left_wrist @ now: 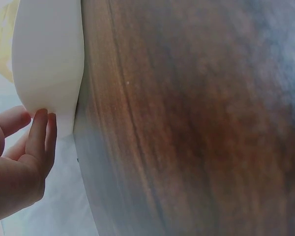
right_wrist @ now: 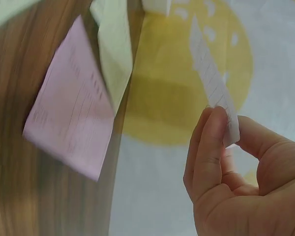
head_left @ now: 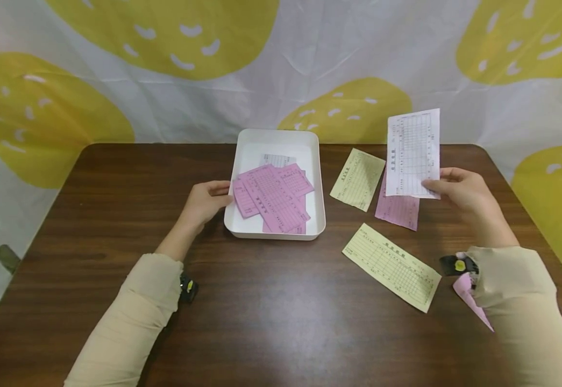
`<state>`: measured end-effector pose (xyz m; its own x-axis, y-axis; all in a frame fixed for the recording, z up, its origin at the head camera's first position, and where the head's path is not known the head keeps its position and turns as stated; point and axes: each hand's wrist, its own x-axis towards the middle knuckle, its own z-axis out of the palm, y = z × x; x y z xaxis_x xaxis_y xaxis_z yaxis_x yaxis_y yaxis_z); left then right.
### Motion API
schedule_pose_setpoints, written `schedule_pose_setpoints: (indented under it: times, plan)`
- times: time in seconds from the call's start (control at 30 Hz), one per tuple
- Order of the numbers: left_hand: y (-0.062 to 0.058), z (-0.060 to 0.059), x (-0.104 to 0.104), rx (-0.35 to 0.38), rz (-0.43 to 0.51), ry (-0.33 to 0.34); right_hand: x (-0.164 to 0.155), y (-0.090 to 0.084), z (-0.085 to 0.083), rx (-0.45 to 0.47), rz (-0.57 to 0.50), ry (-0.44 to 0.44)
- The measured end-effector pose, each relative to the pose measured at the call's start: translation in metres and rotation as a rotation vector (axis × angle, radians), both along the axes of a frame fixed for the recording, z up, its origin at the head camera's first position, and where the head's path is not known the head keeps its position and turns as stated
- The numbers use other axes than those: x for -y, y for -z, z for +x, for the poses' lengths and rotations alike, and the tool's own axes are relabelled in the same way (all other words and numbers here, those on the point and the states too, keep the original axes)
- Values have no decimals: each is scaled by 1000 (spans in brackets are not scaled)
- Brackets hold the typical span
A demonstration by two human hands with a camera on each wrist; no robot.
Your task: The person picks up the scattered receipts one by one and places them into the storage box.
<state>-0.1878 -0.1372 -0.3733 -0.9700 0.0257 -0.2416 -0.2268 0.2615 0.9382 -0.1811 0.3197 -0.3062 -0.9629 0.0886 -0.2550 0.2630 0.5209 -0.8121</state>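
Observation:
My right hand (head_left: 455,185) pinches a white printed slip (head_left: 413,153) by its lower right corner and holds it upright above the table; the right wrist view shows the slip (right_wrist: 214,81) edge-on between thumb and fingers (right_wrist: 206,147). My left hand (head_left: 208,200) rests against the left wall of a white tray (head_left: 317,177), fingers (left_wrist: 39,135) touching its side (left_wrist: 49,59). Several pink slips (head_left: 273,196) and one white slip (head_left: 276,159) lie in the tray.
On the brown table (head_left: 261,301) right of the tray lie a yellow slip (head_left: 358,179), a pink slip (head_left: 399,209) and a longer yellow slip (head_left: 392,267). Another pink slip (head_left: 471,298) peeks from under my right sleeve. A yellow-patterned cloth (head_left: 164,80) hangs behind.

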Motion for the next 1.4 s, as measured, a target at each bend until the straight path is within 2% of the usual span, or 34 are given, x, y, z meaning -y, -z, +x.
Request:
schedule_pose_setpoints:
  times: [0.13,0.4,0.57,0.73,0.87,0.93,1.4]
  plan:
    - [1,-1,-1,1,0,1,24,-3,1,-17,33,-73]
    - [1,-1,0,14,-12,3,74,-3,-2,0,-84,-110]
    - [0,0,2,28,-23,3,102,3,-5,4,-175,-125]
    - [-1,0,4,29,-30,6,125,8,-4,29,-151,-170]
    - [-1,1,5,26,-33,7,143,15,-5,57,-214,-170]
    - [-1,1,5,27,-34,6,152,19,-6,37,-228,-181]
    - [0,0,5,24,-16,6,198,44,-10,-30,-43,-289]
